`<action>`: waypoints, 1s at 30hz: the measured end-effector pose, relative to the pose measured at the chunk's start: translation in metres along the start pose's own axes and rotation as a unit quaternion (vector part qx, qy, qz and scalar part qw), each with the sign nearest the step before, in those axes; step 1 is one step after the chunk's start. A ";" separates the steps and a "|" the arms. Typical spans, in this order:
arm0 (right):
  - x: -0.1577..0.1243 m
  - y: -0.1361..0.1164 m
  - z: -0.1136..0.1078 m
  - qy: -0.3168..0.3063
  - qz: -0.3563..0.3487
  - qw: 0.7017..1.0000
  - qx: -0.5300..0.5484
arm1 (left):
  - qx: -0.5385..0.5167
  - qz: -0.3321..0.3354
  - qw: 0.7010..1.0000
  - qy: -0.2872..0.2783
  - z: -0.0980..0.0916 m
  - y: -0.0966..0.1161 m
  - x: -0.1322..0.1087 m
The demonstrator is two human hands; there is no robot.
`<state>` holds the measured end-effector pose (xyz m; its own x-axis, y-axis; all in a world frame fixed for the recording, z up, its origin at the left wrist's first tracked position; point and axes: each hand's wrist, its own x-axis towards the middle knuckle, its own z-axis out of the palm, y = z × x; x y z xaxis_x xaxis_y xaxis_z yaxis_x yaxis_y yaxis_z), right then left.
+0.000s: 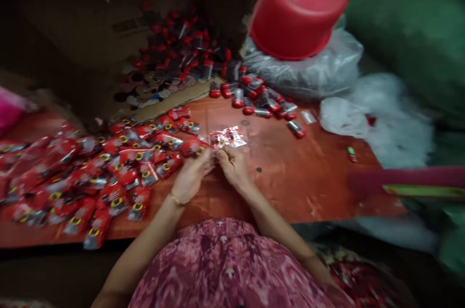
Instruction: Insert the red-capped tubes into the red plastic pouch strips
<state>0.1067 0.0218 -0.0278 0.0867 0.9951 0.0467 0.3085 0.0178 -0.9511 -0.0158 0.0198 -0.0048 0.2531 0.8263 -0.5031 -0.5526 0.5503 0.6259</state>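
Observation:
My left hand point(192, 178) is closed on the end of a filled red plastic packet point(196, 147), which sticks out beyond its fingers to the left. Right beside it, my right hand point(233, 166) is curled in a pinch where the packet's end meets the fingertips; the exact grip is blurred. Just beyond the hands lie flat red-and-clear printed packets point(228, 137) on the orange-red table cover point(283, 177). To the left spreads a heap of filled red packets point(119, 162) with yellow-and-black print.
Small clear containers with red ends point(257, 95) are piled at the back, spilling forward. A red tub point(301, 7) stands upside down on a clear plastic bag point(305, 73). White plastic bags point(392, 114) hang at the right edge. A small green item point(351, 154) lies nearby.

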 end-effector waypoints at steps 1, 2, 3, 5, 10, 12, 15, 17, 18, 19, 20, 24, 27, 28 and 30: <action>0.005 0.000 -0.007 0.001 -0.009 0.999 -0.046 | 0.004 -0.001 1.000 0.028 -0.007 0.011 0.001; 0.011 0.003 -0.018 0.017 -0.011 0.995 -0.097 | 0.000 -0.001 0.997 0.072 -0.014 0.023 0.003; 0.017 0.007 -0.033 0.050 -0.007 0.987 -0.155 | -0.016 0.021 0.991 0.131 -0.021 0.035 0.005; 0.032 0.022 -0.070 0.141 0.007 0.951 -0.276 | -0.077 0.088 0.964 0.240 -0.034 0.059 0.010; 0.070 0.077 -0.158 0.222 0.057 0.866 -0.445 | -0.251 0.250 0.892 0.280 -0.039 0.079 0.015; 0.073 0.094 -0.172 0.189 0.063 0.870 -0.450 | -0.263 0.233 0.899 0.262 -0.032 0.068 0.016; 0.057 0.107 -0.173 0.133 -0.002 0.896 -0.424 | -0.171 0.133 0.947 0.235 -0.019 0.040 0.019; 0.037 0.110 -0.164 0.096 -0.061 0.913 -0.391 | -0.012 0.101 0.978 0.185 -0.010 0.021 0.022; 0.026 0.109 -0.159 0.081 -0.085 0.920 -0.373 | 0.103 0.118 0.976 0.149 -0.006 0.013 0.025; 0.017 0.107 -0.153 0.072 -0.105 0.925 -0.357 | 0.229 0.157 0.954 0.116 -0.001 0.007 0.028; 0.008 0.105 -0.147 0.071 -0.120 0.928 -0.345 | 0.355 0.213 0.906 0.090 0.002 0.003 0.033; -0.012 0.088 -0.127 0.129 -0.150 0.927 -0.318 | 0.687 0.329 0.646 0.044 0.008 -0.001 0.056; -0.014 0.074 -0.117 0.161 -0.171 0.928 -0.291 | 0.760 0.308 0.571 0.046 0.006 -0.003 0.071; -0.013 0.070 -0.115 0.165 -0.179 0.928 -0.281 | 0.764 0.308 0.565 0.051 0.005 -0.005 0.074; -0.012 0.062 -0.108 0.170 -0.185 0.931 -0.265 | 0.761 0.316 0.563 0.063 0.003 -0.009 0.076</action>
<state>0.2273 0.0002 -0.0541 0.1490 0.8404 0.5211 0.7932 0.2131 -0.5705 0.0105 0.0779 -0.0467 0.2757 0.9525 0.1291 0.8444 -0.3042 0.4411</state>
